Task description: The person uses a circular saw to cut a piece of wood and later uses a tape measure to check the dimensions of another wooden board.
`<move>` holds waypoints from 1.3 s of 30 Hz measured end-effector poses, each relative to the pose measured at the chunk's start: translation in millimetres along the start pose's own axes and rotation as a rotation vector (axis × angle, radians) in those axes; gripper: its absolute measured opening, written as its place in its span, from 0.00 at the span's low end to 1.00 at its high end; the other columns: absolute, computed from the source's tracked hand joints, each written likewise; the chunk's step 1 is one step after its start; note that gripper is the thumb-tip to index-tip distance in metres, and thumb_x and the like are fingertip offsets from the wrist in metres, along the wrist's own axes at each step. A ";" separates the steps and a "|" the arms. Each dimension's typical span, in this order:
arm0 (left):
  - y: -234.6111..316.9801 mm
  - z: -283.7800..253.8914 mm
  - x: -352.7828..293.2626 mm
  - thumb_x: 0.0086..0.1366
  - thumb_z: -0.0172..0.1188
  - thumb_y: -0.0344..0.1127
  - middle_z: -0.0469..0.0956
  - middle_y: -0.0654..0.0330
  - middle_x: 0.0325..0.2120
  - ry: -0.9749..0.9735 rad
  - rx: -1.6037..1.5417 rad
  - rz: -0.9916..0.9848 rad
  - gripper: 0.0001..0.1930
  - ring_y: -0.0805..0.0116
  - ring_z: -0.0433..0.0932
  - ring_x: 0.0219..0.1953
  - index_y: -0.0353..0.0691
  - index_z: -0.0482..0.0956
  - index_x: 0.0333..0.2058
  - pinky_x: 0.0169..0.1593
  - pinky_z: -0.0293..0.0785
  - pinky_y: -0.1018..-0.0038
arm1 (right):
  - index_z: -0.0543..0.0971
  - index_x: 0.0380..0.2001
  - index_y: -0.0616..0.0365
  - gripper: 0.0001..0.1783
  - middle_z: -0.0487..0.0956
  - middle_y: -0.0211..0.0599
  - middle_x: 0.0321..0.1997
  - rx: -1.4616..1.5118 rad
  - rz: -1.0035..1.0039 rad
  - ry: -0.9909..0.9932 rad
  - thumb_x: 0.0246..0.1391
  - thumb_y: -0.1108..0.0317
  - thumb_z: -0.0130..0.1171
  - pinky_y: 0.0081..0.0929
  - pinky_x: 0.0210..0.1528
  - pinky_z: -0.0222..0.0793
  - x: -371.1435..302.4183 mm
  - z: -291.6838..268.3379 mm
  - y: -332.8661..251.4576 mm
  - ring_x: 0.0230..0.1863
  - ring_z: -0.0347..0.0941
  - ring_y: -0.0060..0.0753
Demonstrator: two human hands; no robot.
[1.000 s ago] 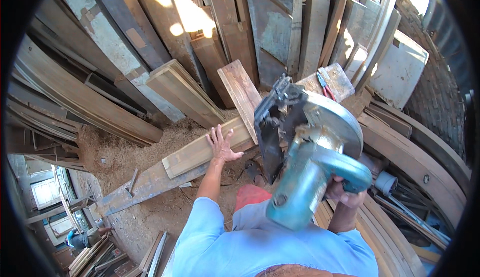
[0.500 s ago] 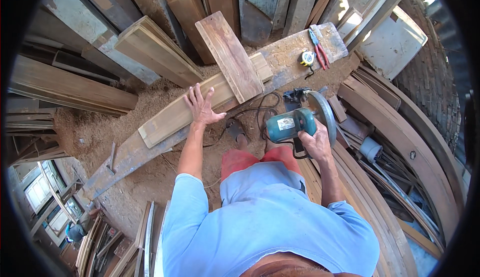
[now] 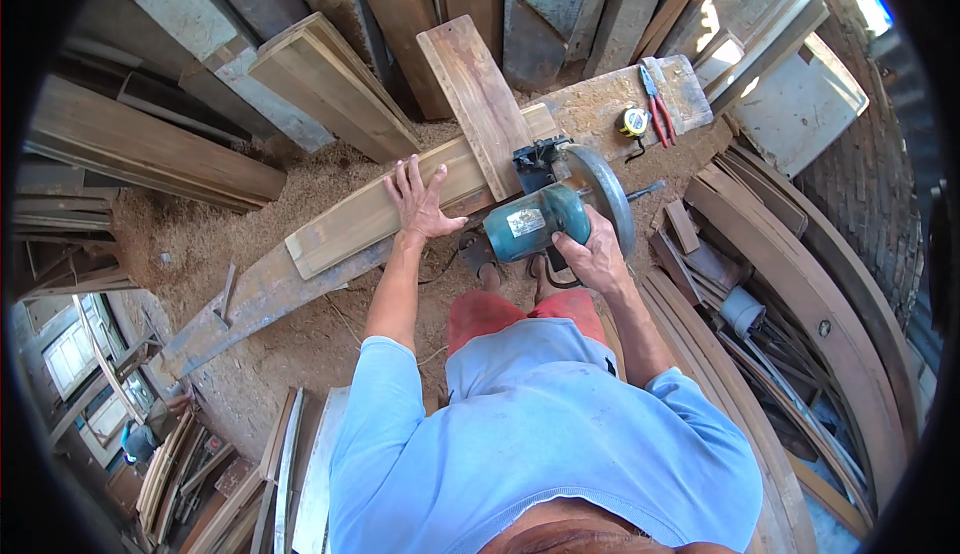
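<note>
My left hand (image 3: 422,206) lies with fingers spread on a long pale board (image 3: 345,226), which rests along a worn bench plank (image 3: 245,309). My right hand (image 3: 597,254) grips the rear handle of a teal circular saw (image 3: 518,224) with a round grey guard. The saw's front base is at the near end of a shorter brown board (image 3: 475,89) lying crosswise over the pale one. Whether the base touches the wood is hard to tell, and the blade is hidden by the guard.
Red-handled pliers (image 3: 658,109) and a yellow tape measure (image 3: 633,121) lie on the bench's far right part. Upright planks (image 3: 340,84) lean along the back. Curved timber (image 3: 800,264) and scrap crowd the right side. Sawdust (image 3: 200,259) covers the ground.
My right hand has brought the saw left and away from me, up to the near end of the crosswise board. My left hand remains spread on the pale board.
</note>
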State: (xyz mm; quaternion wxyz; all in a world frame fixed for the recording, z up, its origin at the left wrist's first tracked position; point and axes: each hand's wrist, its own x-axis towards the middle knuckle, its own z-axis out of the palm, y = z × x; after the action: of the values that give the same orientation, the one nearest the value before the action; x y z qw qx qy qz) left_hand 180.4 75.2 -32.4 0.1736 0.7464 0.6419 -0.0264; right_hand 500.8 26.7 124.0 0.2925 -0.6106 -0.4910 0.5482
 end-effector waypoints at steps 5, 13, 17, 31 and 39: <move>0.3 0.0 -0.8 0.28 0.82 0.61 0.42 0.44 0.75 -0.017 -0.015 -0.017 0.63 0.34 0.35 0.76 0.64 0.64 0.69 0.72 0.29 0.30 | 0.78 0.44 0.65 0.17 0.80 0.42 0.36 -0.006 0.051 -0.018 0.52 0.70 0.62 0.37 0.49 0.72 8.1 10.9 -1.3 0.40 0.76 0.38; 2.1 -8.0 0.3 0.31 0.80 0.63 0.40 0.44 0.76 -0.112 -0.019 -0.048 0.61 0.35 0.32 0.77 0.65 0.64 0.69 0.73 0.22 0.31 | 0.78 0.45 0.66 0.17 0.80 0.46 0.37 -0.085 0.023 -0.060 0.52 0.70 0.62 0.37 0.49 0.72 13.6 26.2 -5.5 0.41 0.77 0.41; 0.5 -5.8 1.3 0.31 0.80 0.64 0.42 0.43 0.75 -0.086 -0.038 -0.038 0.61 0.35 0.32 0.77 0.65 0.64 0.69 0.73 0.22 0.30 | 0.78 0.45 0.65 0.17 0.80 0.45 0.37 -0.027 0.044 -0.060 0.51 0.70 0.62 0.36 0.49 0.72 18.8 34.8 -8.5 0.41 0.77 0.40; 1.6 -4.8 2.2 0.36 0.76 0.68 0.43 0.43 0.75 -0.079 -0.031 -0.047 0.57 0.35 0.32 0.77 0.62 0.67 0.68 0.73 0.21 0.32 | 0.78 0.44 0.66 0.17 0.79 0.44 0.36 0.023 0.005 -0.091 0.50 0.72 0.60 0.35 0.49 0.72 36.7 50.0 -5.6 0.41 0.76 0.38; 3.8 -10.2 2.4 0.39 0.77 0.60 0.44 0.40 0.75 -0.099 -0.041 -0.046 0.54 0.34 0.36 0.77 0.61 0.66 0.68 0.73 0.23 0.32 | 0.77 0.44 0.66 0.17 0.79 0.45 0.37 0.035 0.019 -0.119 0.49 0.73 0.61 0.37 0.49 0.71 44.3 51.0 -7.5 0.41 0.76 0.41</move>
State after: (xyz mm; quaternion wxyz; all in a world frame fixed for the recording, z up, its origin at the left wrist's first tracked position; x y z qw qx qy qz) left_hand 182.7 80.1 -22.6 0.2198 0.7253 0.6501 -0.0540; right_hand 446.3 60.8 102.1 0.2684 -0.5761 -0.4922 0.5948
